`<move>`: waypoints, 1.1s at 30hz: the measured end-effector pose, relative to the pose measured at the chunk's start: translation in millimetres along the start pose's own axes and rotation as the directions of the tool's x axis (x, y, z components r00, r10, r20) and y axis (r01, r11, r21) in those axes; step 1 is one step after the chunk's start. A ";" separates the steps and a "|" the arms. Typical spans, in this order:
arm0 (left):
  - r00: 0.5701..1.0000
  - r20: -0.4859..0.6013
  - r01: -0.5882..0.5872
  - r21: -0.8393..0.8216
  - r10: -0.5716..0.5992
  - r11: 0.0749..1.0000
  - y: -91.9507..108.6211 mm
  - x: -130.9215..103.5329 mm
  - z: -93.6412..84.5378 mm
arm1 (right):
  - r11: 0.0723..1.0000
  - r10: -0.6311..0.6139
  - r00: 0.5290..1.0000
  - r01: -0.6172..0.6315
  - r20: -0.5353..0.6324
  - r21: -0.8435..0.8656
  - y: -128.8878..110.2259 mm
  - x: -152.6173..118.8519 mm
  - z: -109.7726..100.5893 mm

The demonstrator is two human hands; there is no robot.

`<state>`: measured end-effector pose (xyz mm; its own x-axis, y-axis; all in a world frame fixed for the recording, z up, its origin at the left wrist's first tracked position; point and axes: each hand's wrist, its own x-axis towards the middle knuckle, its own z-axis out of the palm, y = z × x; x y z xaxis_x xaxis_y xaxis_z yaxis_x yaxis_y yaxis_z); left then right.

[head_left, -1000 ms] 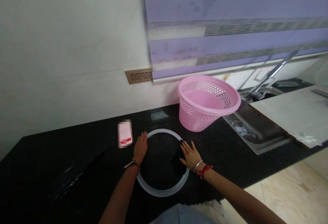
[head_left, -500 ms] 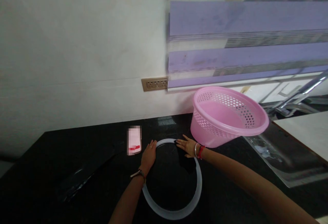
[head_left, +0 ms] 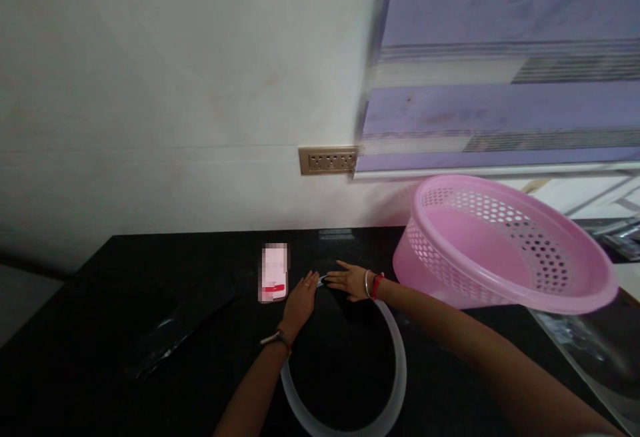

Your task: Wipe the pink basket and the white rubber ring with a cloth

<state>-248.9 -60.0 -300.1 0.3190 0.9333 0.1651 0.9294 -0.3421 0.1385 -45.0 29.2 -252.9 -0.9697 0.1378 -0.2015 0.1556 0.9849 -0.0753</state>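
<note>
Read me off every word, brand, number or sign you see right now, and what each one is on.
No text can be read in this view.
Phone: its face is pixelated; any lettering around the red patch is unreadable.
Ring: no lettering shows on the part in view.
Basket: none visible.
Outlet: sockets show, but any markings are too small to read.
Blind: bands only, no words visible.

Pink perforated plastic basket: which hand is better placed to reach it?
Probably the right hand: it's nearer the basket than the left hand. Both hands appear to touch the round white band.
</note>
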 end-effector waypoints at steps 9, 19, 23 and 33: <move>0.999 0.028 0.030 -0.023 -0.030 0.999 -1.3 -1.0 -0.1 | 0.961 0.255 0.965 -0.245 -0.065 0.126 -21.9 -34.9 4.9; 0.988 0.059 0.144 0.004 -0.144 0.990 13.9 -8.2 -3.8 | 0.824 0.554 0.832 -0.543 -0.028 0.163 -64.8 -82.3 23.8; 0.981 0.048 0.186 0.027 -0.187 0.982 19.7 -13.9 -4.7 | 0.732 0.676 0.734 -0.660 -0.061 0.168 -88.7 -93.2 29.7; 0.974 0.003 0.228 0.043 -0.228 0.973 27.3 -28.4 -0.3 | 0.527 0.849 0.527 -0.836 -0.040 0.153 -139.9 -103.3 42.2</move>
<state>-232.6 -95.8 -300.7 0.0993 0.9870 0.1260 0.9847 -0.1157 0.1304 41.3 -127.2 -262.7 -0.3866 0.9129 -0.1312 0.9217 0.3874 -0.0208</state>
